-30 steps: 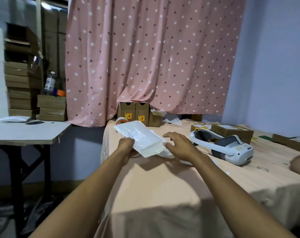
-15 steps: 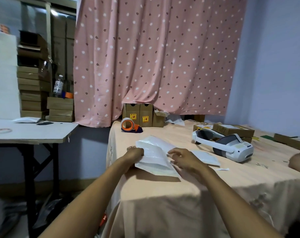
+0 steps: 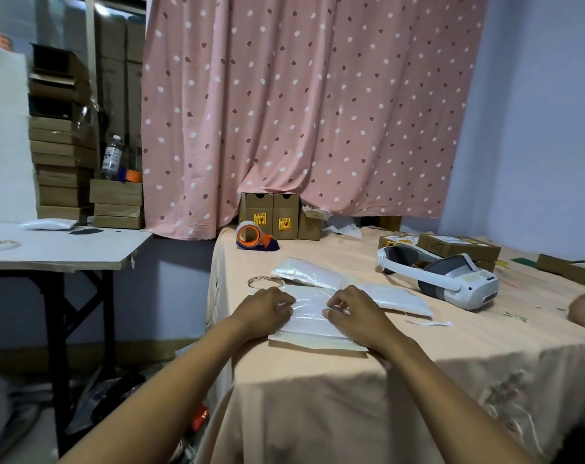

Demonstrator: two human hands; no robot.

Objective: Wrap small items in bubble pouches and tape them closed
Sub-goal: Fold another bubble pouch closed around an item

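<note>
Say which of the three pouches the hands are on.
The front pouch: left hand and right hand both touch it, fingers curled. The rear pouch and right pouch lie behind it.

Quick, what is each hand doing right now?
Left hand: fingers curled, pinching the bubble pouch.
Right hand: fingers curled, pinching the same bubble pouch.

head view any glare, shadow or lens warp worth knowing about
Head view: soft sheen on the bubble pouch between the left hand and right hand, no harsh glare; the tablecloth front hangs in shadow; the wide lens makes the curtain's right edge lean.
</note>
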